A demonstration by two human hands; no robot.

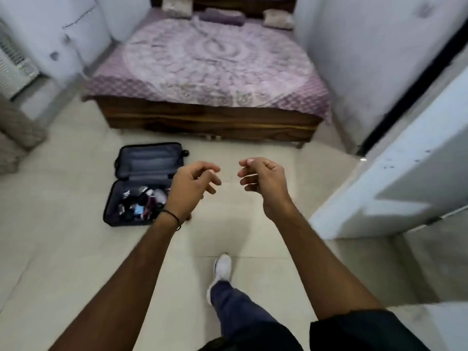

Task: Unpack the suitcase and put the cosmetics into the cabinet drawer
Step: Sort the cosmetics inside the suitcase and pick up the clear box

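Note:
A dark suitcase point(149, 158) lies open on the tiled floor in front of the bed, its lid flat toward the bed. Its lower half holds a heap of several small cosmetics point(141, 202). My left hand point(193, 184) hangs in the air just right of the suitcase, fingers loosely curled, holding nothing. My right hand point(262, 181) floats beside it at the same height, also loosely curled and empty. Both hands are well above the floor. No cabinet drawer can be made out.
A bed point(217, 72) with a purple patterned cover fills the far side. A white door or cabinet panel point(405, 178) juts in at the right. A white cooler point(12, 72) stands at the left wall. My right foot in a white shoe point(222, 268) steps forward on the tiles.

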